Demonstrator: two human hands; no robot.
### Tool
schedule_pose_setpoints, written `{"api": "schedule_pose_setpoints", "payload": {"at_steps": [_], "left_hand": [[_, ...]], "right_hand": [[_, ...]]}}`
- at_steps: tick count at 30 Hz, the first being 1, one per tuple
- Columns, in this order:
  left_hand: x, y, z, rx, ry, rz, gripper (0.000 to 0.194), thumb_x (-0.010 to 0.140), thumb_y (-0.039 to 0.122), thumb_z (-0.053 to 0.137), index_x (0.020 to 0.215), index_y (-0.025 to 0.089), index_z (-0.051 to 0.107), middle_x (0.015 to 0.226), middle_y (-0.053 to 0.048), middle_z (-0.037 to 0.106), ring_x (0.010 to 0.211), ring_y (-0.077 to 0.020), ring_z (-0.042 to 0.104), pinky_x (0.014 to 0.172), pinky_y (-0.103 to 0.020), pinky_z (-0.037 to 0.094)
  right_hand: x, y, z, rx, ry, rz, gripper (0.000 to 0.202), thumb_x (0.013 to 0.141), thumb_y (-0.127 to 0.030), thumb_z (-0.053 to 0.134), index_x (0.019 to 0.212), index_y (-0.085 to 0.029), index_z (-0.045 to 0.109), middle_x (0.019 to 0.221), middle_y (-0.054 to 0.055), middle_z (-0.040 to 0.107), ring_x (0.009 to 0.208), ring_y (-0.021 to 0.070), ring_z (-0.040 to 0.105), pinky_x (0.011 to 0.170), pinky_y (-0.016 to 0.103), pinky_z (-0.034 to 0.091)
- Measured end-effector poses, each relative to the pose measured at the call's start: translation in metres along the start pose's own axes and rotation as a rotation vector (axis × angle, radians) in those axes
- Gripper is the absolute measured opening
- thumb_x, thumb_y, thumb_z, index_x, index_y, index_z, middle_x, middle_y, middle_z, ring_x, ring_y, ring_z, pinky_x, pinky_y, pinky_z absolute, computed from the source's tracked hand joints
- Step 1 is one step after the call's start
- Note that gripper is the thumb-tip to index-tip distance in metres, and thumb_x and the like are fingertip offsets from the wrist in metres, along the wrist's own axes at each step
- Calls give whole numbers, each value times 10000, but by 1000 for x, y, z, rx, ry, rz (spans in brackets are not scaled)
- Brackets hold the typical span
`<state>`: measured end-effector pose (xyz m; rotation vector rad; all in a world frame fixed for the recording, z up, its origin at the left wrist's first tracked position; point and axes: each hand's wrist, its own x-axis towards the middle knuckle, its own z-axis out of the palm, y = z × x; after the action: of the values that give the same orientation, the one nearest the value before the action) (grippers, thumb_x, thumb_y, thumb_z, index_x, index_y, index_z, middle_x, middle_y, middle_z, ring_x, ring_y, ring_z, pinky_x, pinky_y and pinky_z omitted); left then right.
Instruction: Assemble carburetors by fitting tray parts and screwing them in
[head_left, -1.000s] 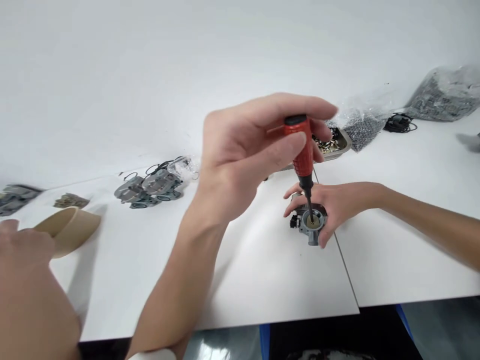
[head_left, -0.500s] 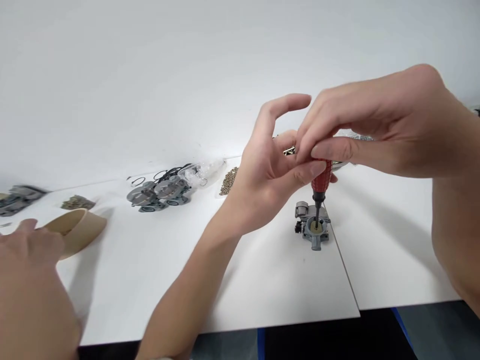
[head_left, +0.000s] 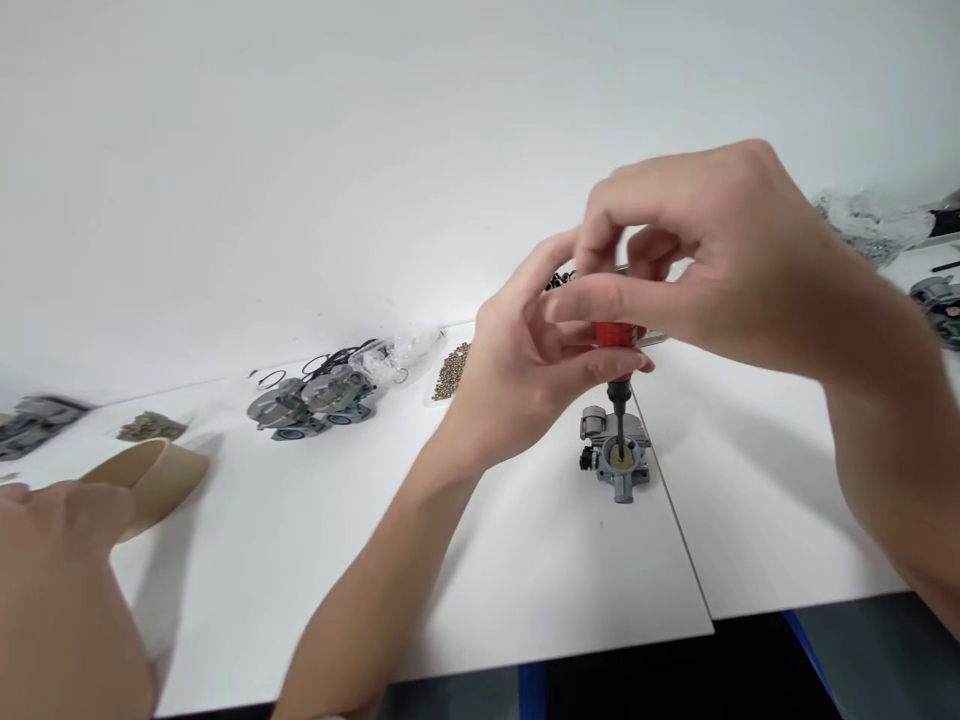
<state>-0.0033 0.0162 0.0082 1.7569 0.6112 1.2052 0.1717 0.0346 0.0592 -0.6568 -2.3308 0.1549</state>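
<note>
A red-handled screwdriver (head_left: 619, 393) stands upright, its tip inside the round opening of a grey metal carburetor part (head_left: 623, 491) that lies on the white table. My left hand (head_left: 536, 350) wraps its thumb and fingers round the lower handle. Above it, my right hand (head_left: 675, 250) is at the top of the handle, its fingers curled and its thumb stretched to the left. The right fingers look slightly apart, and their contact with the handle top is partly hidden.
Two grey carburetor parts (head_left: 341, 392) lie left of centre beside a clear plastic bag (head_left: 401, 357). Small brass pieces (head_left: 451, 372) sit nearby. At far left, another person's hand (head_left: 67, 515) is at a tan round container (head_left: 169, 480). More bagged parts (head_left: 874, 222) are at right.
My right hand's fingers have loosened and spread at the handle top. My left hand's index finger has curled in towards the handle. The view has shifted slightly.
</note>
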Motion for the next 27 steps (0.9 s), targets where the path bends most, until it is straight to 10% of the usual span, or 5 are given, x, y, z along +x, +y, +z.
{"api": "schedule_pose_setpoints", "payload": {"at_steps": [4, 12, 17, 24, 27], "left_hand": [[1, 2, -5, -9, -51, -13, 480, 773, 197, 751, 1203, 252, 544, 968, -23, 690, 828, -192, 732, 718, -326, 659], [-2, -2, 4, 34, 36, -15, 419, 753, 198, 765, 1117, 240, 562, 794, 16, 647, 746, -172, 713, 658, -315, 649], [0, 3, -4, -54, -61, 13, 456, 751, 167, 756, 1158, 254, 571, 925, 5, 664, 794, -193, 733, 687, -329, 650], [-3, 5, 5, -18, -4, -49, 504, 680, 170, 823, 1099, 267, 559, 800, 41, 631, 682, -120, 669, 592, -239, 596], [-1, -1, 0, -4, 4, -32, 458, 720, 161, 783, 1108, 253, 557, 736, 47, 613, 645, -115, 659, 599, -255, 605]], "right_hand": [[-2, 7, -15, 221, -274, -46, 183, 910, -222, 550, 961, -283, 715, 884, -52, 698, 711, 101, 622, 578, 233, 456], [0, -5, 3, -141, -21, 76, 473, 871, -391, 631, 527, -186, 377, 470, -46, 326, 469, 74, 275, 449, 261, 189], [-6, -1, -15, 76, -308, -2, 199, 954, -251, 493, 1006, -285, 682, 972, -27, 668, 769, 102, 607, 647, 238, 474], [-3, -8, 0, -231, -12, 1, 650, 863, -530, 618, 495, -177, 214, 464, -43, 184, 471, 69, 189, 495, 285, 163], [-2, -8, -2, -221, -23, 24, 576, 893, -460, 611, 482, -177, 325, 465, -37, 268, 484, 75, 287, 501, 270, 208]]}}
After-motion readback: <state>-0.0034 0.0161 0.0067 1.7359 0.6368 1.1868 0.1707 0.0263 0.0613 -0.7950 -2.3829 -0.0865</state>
